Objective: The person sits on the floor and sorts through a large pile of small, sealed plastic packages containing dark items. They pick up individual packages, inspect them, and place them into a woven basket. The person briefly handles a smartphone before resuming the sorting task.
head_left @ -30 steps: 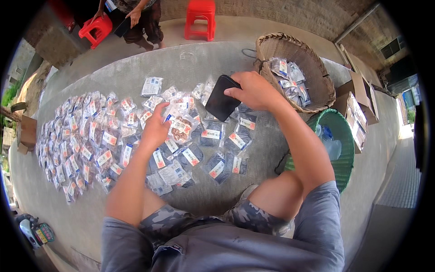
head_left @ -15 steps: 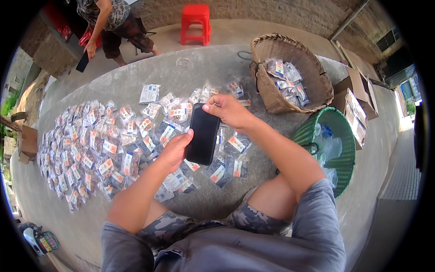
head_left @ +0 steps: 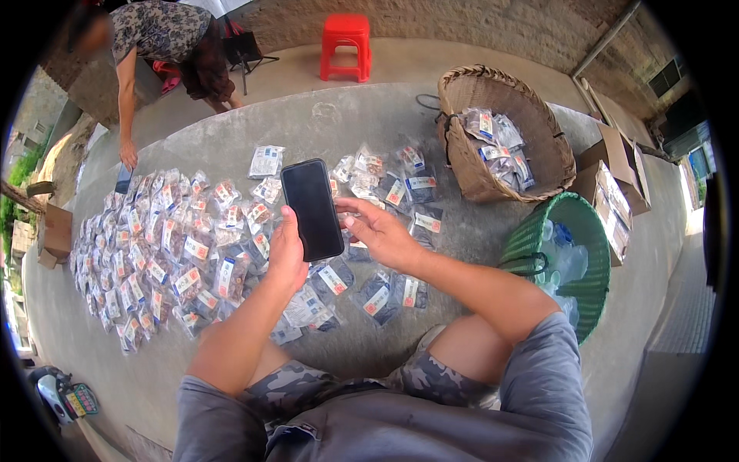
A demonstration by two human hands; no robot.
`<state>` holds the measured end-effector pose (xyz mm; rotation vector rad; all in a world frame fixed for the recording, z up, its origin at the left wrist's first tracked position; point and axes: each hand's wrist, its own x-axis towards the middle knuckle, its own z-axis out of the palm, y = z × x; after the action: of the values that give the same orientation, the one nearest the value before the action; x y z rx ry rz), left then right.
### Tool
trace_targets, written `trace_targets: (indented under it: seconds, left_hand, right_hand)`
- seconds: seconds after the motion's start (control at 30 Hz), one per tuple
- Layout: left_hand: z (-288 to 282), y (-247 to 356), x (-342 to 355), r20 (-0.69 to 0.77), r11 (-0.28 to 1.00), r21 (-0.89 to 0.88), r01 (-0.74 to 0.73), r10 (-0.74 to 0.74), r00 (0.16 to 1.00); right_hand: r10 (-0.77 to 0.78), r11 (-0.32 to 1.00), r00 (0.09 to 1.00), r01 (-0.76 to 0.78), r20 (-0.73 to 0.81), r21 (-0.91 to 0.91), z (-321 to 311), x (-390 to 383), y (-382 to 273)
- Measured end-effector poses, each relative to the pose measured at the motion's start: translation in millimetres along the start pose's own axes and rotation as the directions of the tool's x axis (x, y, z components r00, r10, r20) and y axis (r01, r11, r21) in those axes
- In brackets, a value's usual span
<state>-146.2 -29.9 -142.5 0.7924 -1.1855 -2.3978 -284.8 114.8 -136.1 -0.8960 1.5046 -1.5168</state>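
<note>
A black smartphone (head_left: 312,212) with a dark face is held upright in my left hand (head_left: 286,250), thumb along its left edge. Beside the phone's right edge is my right hand (head_left: 377,235), its fingers apart and the fingertips close to the edge; whether they touch it I cannot tell. Beneath both hands, many clear plastic packets (head_left: 188,281) with labels are spread over the concrete floor. Several packets with dark contents (head_left: 377,300) lie just in front of my knees.
A wicker basket (head_left: 566,154) holding packets stands at the far right, and a green basket (head_left: 596,289) with clear plastic inside is nearer. Cardboard boxes (head_left: 612,204) stand behind them. A red stool (head_left: 346,46) is at the back. Far left, another person (head_left: 165,35) bends over the packets, holding a phone (head_left: 123,179).
My right hand has moved from the phone's top corner down to its right side, and its fingers have spread. The phone has shifted slightly left. The other person has bent lower toward the packets.
</note>
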Motion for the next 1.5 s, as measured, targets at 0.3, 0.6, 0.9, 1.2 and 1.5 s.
trace_targets:
  seconds: [0.3,0.6,0.9,1.2,1.5]
  left_hand:
    - [8,6,-4,0.008,0.995,0.079,-0.068,0.067,0.998]
    - [5,6,-2,-0.040,0.979,0.129,-0.155,0.161,0.986]
    - [-1,15,-1,-0.011,0.972,0.161,-0.169,0.173,0.985]
    - [-5,-2,1,0.115,0.899,0.435,-0.056,0.006,0.993]
    - [-3,-19,12,0.105,0.563,0.823,-0.075,-0.020,0.994]
  right_hand:
    - [0.084,0.975,0.996,-0.081,-0.006,0.207,10,-5,-4]
    - [0.163,0.925,0.986,-0.148,-0.015,0.350,15,-2,-9]
    - [0.094,0.945,0.996,-0.090,0.004,0.314,11,4,-21]
    - [0.277,0.949,0.961,-0.272,-0.014,0.160,-33,31,-18]
    - [0.345,0.877,0.920,-0.387,-0.186,-0.286,-162,-9,72]
